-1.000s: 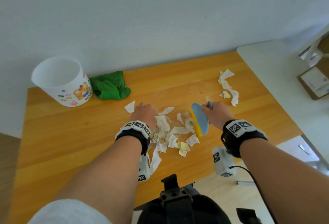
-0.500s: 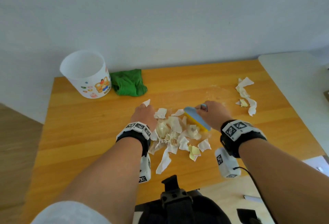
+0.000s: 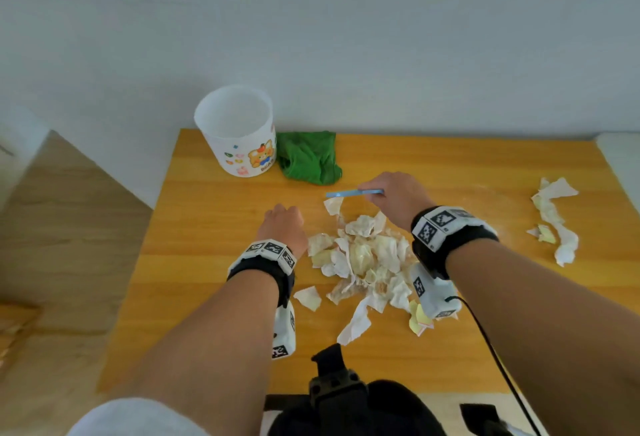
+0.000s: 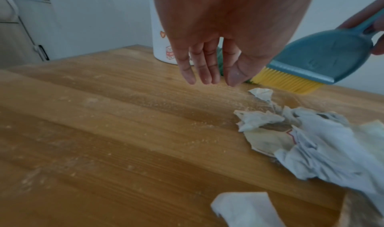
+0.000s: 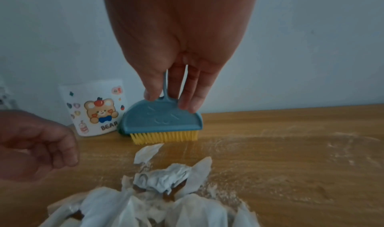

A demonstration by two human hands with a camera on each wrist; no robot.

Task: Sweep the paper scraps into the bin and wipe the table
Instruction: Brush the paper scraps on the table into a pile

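Note:
A pile of white and yellowish paper scraps lies mid-table. My right hand pinches the handle of a small blue brush with yellow bristles. The brush stands upright just past the far edge of the pile, bristles down near the wood. My left hand hovers left of the pile and holds nothing; its fingers hang relaxed above the table. A white bin with a bear sticker stands at the far left corner. A crumpled green cloth lies beside the bin.
A second strip of scraps lies near the table's right side. One loose scrap sits left of the pile. Fine crumbs dust the wooden table. The wall runs behind the bin; the left table edge drops to the floor.
My right hand has carried the brush from over the pile to its far side. My left hand has come off the scraps and drawn left. The view has swung left.

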